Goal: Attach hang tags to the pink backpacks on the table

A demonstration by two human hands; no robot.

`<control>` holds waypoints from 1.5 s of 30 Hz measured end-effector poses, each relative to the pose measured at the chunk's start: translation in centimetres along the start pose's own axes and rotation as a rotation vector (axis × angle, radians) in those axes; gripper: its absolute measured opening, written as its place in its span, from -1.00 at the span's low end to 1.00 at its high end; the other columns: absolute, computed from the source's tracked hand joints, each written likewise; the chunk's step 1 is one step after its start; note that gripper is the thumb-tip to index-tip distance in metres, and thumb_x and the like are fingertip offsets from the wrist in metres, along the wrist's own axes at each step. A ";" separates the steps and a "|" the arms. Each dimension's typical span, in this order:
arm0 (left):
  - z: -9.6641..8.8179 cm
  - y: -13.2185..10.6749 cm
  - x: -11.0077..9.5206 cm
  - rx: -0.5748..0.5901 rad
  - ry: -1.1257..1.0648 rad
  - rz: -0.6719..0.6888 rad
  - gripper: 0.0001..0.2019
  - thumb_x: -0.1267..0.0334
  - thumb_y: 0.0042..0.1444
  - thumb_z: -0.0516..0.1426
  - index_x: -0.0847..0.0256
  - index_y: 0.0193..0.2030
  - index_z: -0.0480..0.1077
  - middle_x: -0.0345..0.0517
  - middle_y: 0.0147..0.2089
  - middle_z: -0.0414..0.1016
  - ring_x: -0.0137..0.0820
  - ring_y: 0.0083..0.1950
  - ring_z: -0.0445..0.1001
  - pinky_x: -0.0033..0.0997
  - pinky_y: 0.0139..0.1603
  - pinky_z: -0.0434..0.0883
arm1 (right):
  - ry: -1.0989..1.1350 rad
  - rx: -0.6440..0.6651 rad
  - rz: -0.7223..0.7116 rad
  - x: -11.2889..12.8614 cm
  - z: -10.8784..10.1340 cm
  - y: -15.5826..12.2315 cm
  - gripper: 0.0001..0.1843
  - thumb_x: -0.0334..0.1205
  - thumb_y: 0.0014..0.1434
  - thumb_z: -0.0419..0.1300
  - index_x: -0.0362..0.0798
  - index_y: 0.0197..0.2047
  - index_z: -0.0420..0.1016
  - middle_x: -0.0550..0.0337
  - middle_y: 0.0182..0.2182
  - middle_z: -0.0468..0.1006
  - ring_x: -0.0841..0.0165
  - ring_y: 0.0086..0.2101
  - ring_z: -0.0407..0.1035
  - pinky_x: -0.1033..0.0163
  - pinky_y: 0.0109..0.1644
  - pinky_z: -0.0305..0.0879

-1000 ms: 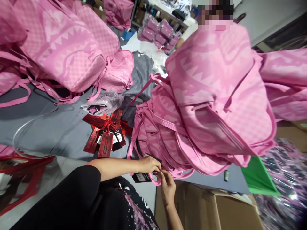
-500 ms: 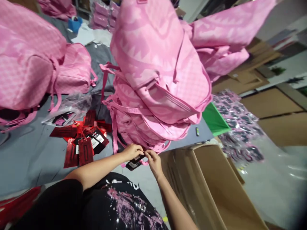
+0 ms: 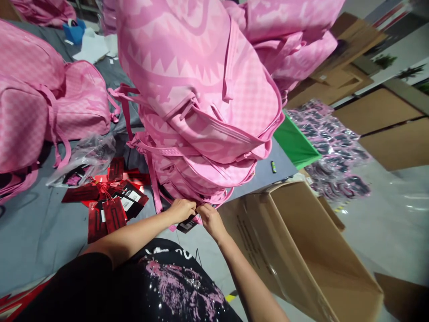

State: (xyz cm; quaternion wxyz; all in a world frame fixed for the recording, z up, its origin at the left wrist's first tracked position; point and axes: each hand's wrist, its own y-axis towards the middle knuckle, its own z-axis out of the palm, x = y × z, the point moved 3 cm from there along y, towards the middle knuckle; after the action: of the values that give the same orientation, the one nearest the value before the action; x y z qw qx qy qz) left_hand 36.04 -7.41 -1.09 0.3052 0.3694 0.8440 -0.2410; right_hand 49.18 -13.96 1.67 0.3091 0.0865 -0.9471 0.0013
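Observation:
A tall stack of pink backpacks (image 3: 201, 103) with a zigzag tooth pattern stands on the grey table (image 3: 36, 232). At the stack's bottom edge my left hand (image 3: 181, 209) and my right hand (image 3: 209, 219) meet, both with fingers pinched together. Between them hangs a black tag (image 3: 187, 225) beside a pink strap of the lowest backpack. Which of the two each hand grips is hidden by the fingers. My black sequinned top fills the bottom of the view.
A pile of red and black hang tags (image 3: 112, 201) lies left of my hands, with a clear plastic bag (image 3: 87, 156) behind it. More pink backpacks (image 3: 36, 103) lie at the left. An open cardboard box (image 3: 301, 250) stands at the right, a green sheet (image 3: 295, 143) beyond it.
The view has swung right and tilted, so the stack now fills the top. My hands have stayed together at the stack's bottom edge, working the tag and strap.

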 end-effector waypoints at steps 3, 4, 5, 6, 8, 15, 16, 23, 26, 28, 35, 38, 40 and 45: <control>0.4 0.5 -0.5 0.028 0.051 -0.013 -0.84 0.27 0.13 0.11 0.20 -0.17 0.44 -0.02 -0.22 0.59 -0.21 -0.16 0.54 -0.36 -0.20 0.37 | -0.132 0.053 -0.053 0.2 -0.1 0.3 -0.71 -0.36 0.28 -0.04 -0.08 -0.40 0.42 0.15 -0.46 0.36 0.35 -0.41 0.24 0.26 -0.30 0.10; 0.5 0.7 -0.7 0.032 0.063 -0.020 -0.84 0.28 0.13 0.10 0.22 -0.16 0.43 0.02 -0.21 0.58 -0.19 -0.16 0.55 -0.34 -0.19 0.38 | -0.149 0.057 -0.054 0.1 -0.1 0.3 -0.72 -0.37 0.27 -0.04 -0.08 -0.42 0.41 0.16 -0.47 0.36 0.36 -0.42 0.24 0.25 -0.27 0.10; 0.6 0.8 -0.8 0.034 0.070 -0.027 -0.83 0.29 0.14 0.09 0.23 -0.15 0.42 0.04 -0.21 0.58 -0.18 -0.16 0.55 -0.32 -0.19 0.38 | -0.156 0.054 -0.048 -0.1 -0.1 0.3 -0.73 -0.38 0.26 -0.03 -0.08 -0.42 0.40 0.17 -0.48 0.36 0.36 -0.41 0.25 0.24 -0.24 0.09; 0.7 0.9 -0.9 0.034 0.074 -0.033 -0.84 0.29 0.15 0.07 0.23 -0.16 0.42 0.06 -0.20 0.58 -0.17 -0.15 0.55 -0.31 -0.18 0.39 | -0.159 0.046 -0.037 -0.3 -0.1 0.3 -0.75 -0.39 0.26 -0.02 -0.08 -0.41 0.39 0.18 -0.48 0.37 0.36 -0.40 0.26 0.24 -0.21 0.09; 0.8 1.0 -1.0 0.030 0.070 -0.044 -0.84 0.30 0.17 0.05 0.22 -0.20 0.44 0.05 -0.19 0.58 -0.18 -0.15 0.55 -0.31 -0.17 0.38 | -0.164 0.029 -0.016 -0.7 0.0 0.3 -0.78 -0.40 0.24 -0.01 -0.09 -0.40 0.39 0.19 -0.47 0.38 0.37 -0.39 0.27 0.23 -0.16 0.08; 1.3 0.7 -0.3 0.055 -0.003 -0.041 -0.83 0.34 0.16 0.03 0.22 -0.27 0.46 -0.08 -0.30 0.56 -0.35 -0.25 0.51 -0.48 -0.28 0.32 | -0.229 0.050 0.008 -0.7 0.0 0.3 -0.77 -0.44 0.23 0.00 -0.07 -0.37 0.43 0.18 -0.46 0.41 0.37 -0.38 0.26 0.21 -0.13 0.02; 1.3 0.6 -0.3 0.067 -0.011 -0.031 -0.82 0.37 0.16 0.02 0.22 -0.30 0.46 -0.11 -0.32 0.55 -0.39 -0.28 0.50 -0.51 -0.31 0.30 | -0.235 0.056 0.005 -0.5 0.0 0.3 -0.77 -0.45 0.23 0.00 -0.07 -0.37 0.44 0.18 -0.46 0.41 0.37 -0.38 0.26 0.21 -0.13 0.01; 0.6 0.4 -0.9 0.036 0.055 -0.051 -0.90 0.32 0.14 0.07 0.15 -0.24 0.41 -0.14 -0.28 0.55 -0.32 -0.21 0.51 -0.46 -0.26 0.27 | -0.223 0.084 -0.040 -0.1 -0.3 0.2 -0.80 -0.50 0.11 0.04 -0.07 -0.43 0.39 0.20 -0.48 0.38 0.37 -0.39 0.22 0.20 -0.08 0.00; 0.8 0.5 -1.3 0.023 0.092 -0.084 -0.87 0.30 0.18 0.04 0.14 -0.20 0.40 -0.09 -0.22 0.55 -0.29 -0.18 0.51 -0.42 -0.22 0.28 | -0.186 0.048 0.012 -0.4 -0.5 0.0 -0.80 -0.55 0.05 0.05 -0.07 -0.41 0.39 0.22 -0.46 0.41 0.37 -0.37 0.25 0.21 -0.08 -0.01; 1.0 0.6 -1.5 0.023 0.113 -0.100 -0.84 0.29 0.21 0.01 0.16 -0.22 0.42 -0.04 -0.18 0.55 -0.26 -0.14 0.51 -0.40 -0.19 0.28 | -0.173 0.028 0.032 -0.5 -0.5 0.0 -0.80 -0.56 0.03 0.06 -0.08 -0.41 0.38 0.21 -0.46 0.42 0.37 -0.36 0.27 0.22 -0.08 -0.01; 0.6 0.6 -1.5 0.034 0.117 -0.105 -0.84 0.27 0.20 0.03 0.16 -0.27 0.44 -0.10 -0.26 0.57 -0.33 -0.20 0.51 -0.46 -0.23 0.27 | -0.144 -0.040 0.114 -0.8 -0.2 0.1 -0.85 -0.43 0.18 0.09 -0.07 -0.41 0.39 0.20 -0.44 0.47 0.37 -0.36 0.30 0.21 -0.13 0.00; 0.1 0.4 -1.6 0.023 0.124 -0.094 -0.85 0.28 0.21 0.03 0.14 -0.27 0.44 -0.16 -0.31 0.56 -0.37 -0.23 0.52 -0.49 -0.27 0.24 | -0.064 -0.071 0.141 -1.0 0.0 0.1 -0.87 -0.43 0.16 0.12 -0.07 -0.40 0.39 0.21 -0.42 0.49 0.38 -0.35 0.32 0.22 -0.12 0.04; -0.2 0.3 -1.7 -0.017 0.133 -0.124 -0.88 0.24 0.19 0.07 0.14 -0.26 0.42 -0.17 -0.33 0.56 -0.34 -0.24 0.52 -0.48 -0.30 0.22 | 0.006 -0.090 0.166 -1.1 0.1 0.1 -0.88 -0.44 0.14 0.13 -0.07 -0.40 0.39 0.25 -0.44 0.49 0.39 -0.37 0.33 0.23 -0.12 0.06; -0.1 0.3 -2.0 -0.004 0.060 -0.099 -0.86 0.30 0.20 0.04 0.10 -0.20 0.42 -0.19 -0.28 0.58 -0.37 -0.22 0.52 -0.50 -0.30 0.21 | 0.129 -0.176 0.193 -1.0 -0.2 0.1 -0.88 -0.46 0.10 0.13 -0.06 -0.40 0.40 0.29 -0.45 0.50 0.42 -0.40 0.34 0.22 -0.09 0.12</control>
State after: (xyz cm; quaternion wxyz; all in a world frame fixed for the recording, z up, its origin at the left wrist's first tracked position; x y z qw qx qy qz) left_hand 37.32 -8.13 0.30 0.2683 0.3336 0.8704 -0.2430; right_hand 50.08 -13.67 1.20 0.3742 -0.0328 -0.9256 -0.0462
